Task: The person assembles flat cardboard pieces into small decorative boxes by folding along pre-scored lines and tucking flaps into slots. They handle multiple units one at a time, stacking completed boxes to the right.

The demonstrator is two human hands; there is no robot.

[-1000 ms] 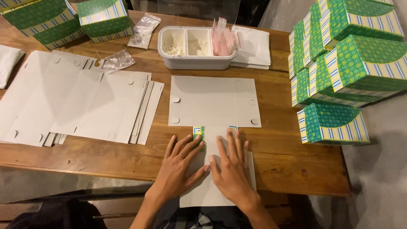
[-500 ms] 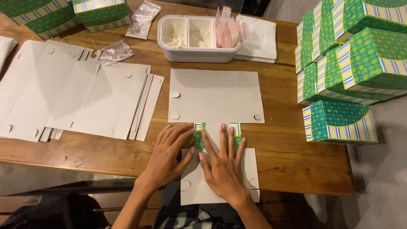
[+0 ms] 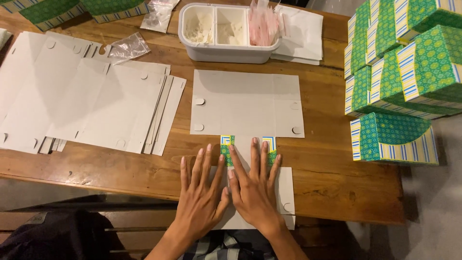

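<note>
Bare desk (image 3: 332,163) lay open right of the flat cardboard sheet (image 3: 248,103); further right, stacked green boxes (image 3: 399,72) blocked passage, a white tub (image 3: 228,33) behind it.

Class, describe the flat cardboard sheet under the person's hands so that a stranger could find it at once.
Start at the wooden table and go to its near edge. There the flat box blank lies alone under the left hand and right hand. Unlike the plain stacked sheets to its left, two flaps are folded over, showing green pattern.

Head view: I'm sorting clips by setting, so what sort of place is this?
Probably a small hand-packaging workbench. Both hands, left hand and right hand, press a flat box blank on a wooden table, with a stack of unfolded blanks and finished green boxes nearby.
</note>
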